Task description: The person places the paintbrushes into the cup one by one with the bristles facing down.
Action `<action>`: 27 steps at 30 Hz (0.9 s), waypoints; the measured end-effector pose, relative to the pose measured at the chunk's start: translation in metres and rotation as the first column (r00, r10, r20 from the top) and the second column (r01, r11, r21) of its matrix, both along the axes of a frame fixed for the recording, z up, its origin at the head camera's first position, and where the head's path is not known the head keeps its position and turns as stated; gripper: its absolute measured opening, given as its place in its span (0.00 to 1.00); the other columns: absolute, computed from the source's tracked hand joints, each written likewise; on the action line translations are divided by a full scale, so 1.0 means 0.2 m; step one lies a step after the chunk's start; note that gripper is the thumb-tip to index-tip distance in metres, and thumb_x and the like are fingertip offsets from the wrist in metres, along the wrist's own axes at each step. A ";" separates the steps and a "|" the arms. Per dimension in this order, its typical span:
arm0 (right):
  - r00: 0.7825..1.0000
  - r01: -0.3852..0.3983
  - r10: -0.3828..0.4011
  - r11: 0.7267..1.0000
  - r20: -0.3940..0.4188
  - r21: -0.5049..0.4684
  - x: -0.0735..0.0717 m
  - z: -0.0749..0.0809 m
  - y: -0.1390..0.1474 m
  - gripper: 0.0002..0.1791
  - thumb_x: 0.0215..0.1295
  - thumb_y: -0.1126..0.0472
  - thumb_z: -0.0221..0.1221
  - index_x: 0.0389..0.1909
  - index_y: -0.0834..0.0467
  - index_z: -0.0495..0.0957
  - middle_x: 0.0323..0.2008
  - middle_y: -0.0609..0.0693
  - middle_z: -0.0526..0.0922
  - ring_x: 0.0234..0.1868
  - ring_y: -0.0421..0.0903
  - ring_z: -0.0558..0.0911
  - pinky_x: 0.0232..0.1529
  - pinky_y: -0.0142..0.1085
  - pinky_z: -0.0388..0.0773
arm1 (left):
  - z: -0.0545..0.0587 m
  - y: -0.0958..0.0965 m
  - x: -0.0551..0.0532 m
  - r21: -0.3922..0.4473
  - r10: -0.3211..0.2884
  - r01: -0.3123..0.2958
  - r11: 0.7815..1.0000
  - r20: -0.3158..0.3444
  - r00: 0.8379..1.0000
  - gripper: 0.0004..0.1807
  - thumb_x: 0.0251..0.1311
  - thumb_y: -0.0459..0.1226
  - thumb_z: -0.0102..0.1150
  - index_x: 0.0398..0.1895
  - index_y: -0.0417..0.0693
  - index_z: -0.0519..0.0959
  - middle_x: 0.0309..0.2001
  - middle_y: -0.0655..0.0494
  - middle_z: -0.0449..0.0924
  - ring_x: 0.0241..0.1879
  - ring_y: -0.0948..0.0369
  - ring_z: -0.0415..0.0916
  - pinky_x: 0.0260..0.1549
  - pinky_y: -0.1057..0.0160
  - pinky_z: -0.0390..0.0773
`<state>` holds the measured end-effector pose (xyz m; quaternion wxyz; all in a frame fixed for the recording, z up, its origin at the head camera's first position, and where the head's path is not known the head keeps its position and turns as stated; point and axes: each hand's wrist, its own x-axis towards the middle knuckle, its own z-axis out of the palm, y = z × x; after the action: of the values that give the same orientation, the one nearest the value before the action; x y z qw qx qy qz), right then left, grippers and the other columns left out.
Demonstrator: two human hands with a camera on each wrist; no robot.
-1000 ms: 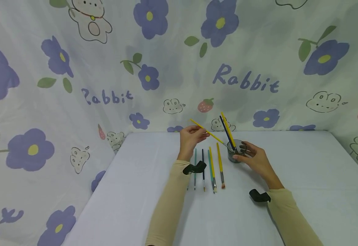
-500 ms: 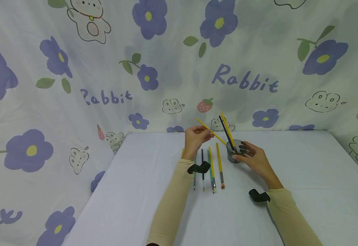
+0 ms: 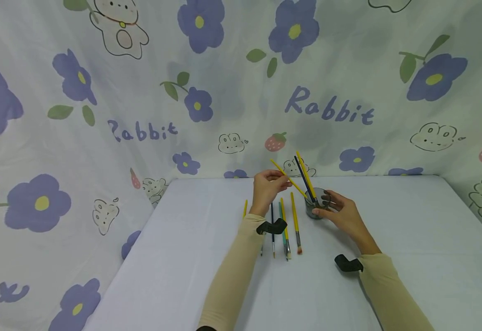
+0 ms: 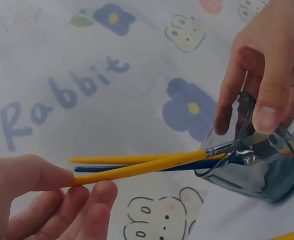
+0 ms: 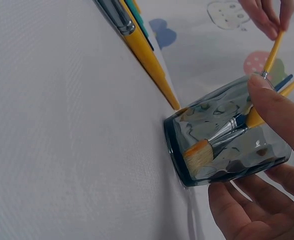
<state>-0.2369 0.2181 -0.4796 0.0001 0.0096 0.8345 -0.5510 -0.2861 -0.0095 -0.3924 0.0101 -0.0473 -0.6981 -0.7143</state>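
Observation:
My left hand point(image 3: 279, 181) pinches a yellow paintbrush point(image 3: 288, 177) by its handle between thumb and fingertips point(image 4: 94, 192). The brush slants down to the right, and its metal ferrule end point(image 4: 222, 148) sits at the rim of a smoky glass cup point(image 3: 315, 207). My right hand point(image 3: 324, 205) grips the cup on the white table, thumb point(image 5: 279, 117) on one side and fingers on the other. A blue and a yellow brush point(image 3: 306, 177) stand in the cup, bristles point(image 5: 199, 150) down.
Several brushes point(image 3: 285, 225) lie side by side on the table point(image 3: 183, 257) just left of the cup, under my left wrist; one more yellow brush point(image 3: 245, 209) lies further left. A flower-print cloth point(image 3: 141, 92) hangs behind and to both sides.
My left hand has carried the yellow brush to the right, bringing its lower end to the cup. The right hand and the cup have stayed put.

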 end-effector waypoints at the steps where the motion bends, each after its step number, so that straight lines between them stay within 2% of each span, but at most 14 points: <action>1: 1.000 0.000 0.000 1.000 0.000 -0.001 0.00 0.00 0.00 0.56 0.59 0.44 0.74 0.81 0.58 0.55 0.75 0.65 0.68 0.75 0.65 0.70 0.72 0.56 0.72 | 0.00 0.00 0.00 -0.006 -0.001 0.001 1.000 -0.002 1.000 0.07 0.62 0.29 0.68 0.42 0.35 0.83 0.36 0.47 0.87 0.32 0.58 0.90 0.39 0.63 0.90; 21: 1.000 -0.005 0.005 1.000 -0.010 -0.001 -0.01 -0.01 0.01 0.57 0.58 0.41 0.74 0.81 0.58 0.56 0.75 0.65 0.68 0.74 0.66 0.71 0.72 0.57 0.73 | -0.06 0.06 -0.01 -0.078 -0.034 0.032 0.996 -0.028 0.999 0.06 0.63 0.31 0.70 0.41 0.39 0.85 0.37 0.46 0.87 0.34 0.55 0.91 0.38 0.64 0.90; 27: 1.000 -0.006 0.006 1.000 -0.006 0.010 -0.01 -0.01 0.01 0.57 0.58 0.42 0.74 0.81 0.58 0.56 0.75 0.66 0.68 0.74 0.66 0.70 0.72 0.58 0.72 | -0.07 0.07 0.00 -0.097 -0.040 0.036 0.995 -0.040 0.998 0.12 0.63 0.31 0.69 0.46 0.31 0.84 0.38 0.46 0.87 0.34 0.54 0.91 0.38 0.64 0.90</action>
<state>-0.2381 0.2193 -0.4810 -0.0010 0.0052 0.8374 -0.5466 -0.2859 0.0047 -0.4060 0.0091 -0.0760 -0.7302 -0.6790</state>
